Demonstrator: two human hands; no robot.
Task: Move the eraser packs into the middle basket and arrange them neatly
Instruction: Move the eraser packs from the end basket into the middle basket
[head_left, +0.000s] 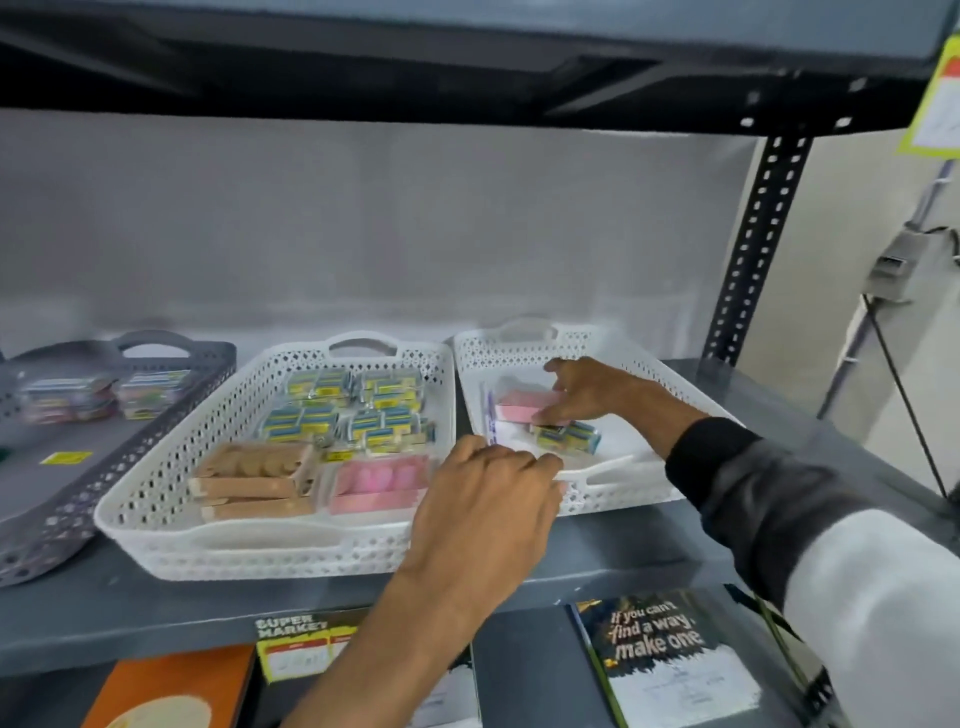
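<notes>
1. My right hand (597, 392) reaches into the white perforated plastic basket on the right (613, 488); its grip is pressed onto a pink eraser pack (524, 408), thumb at the near edge and fingers over the far side.
2. Just beside that pack, nearer to me, lies a yellow-and-blue eraser pack (569, 436), touching the underside of my right hand.
3. My left hand (488, 499) rests at the gap between the two white baskets, fingers curled together with the tips on the near-left rim of the right basket; whether they pinch anything I cannot tell.
4. The white perforated middle basket (171, 540) holds rows of yellow-and-blue eraser packs (353, 410) at the back, tan packs (254, 478) at front left and a pink pack (379, 480) at front right.
5. A grey perforated basket (104, 467) stands at the left with colourful packs (104, 395).
6. All three baskets stand on a grey metal shelf (208, 608).
</notes>
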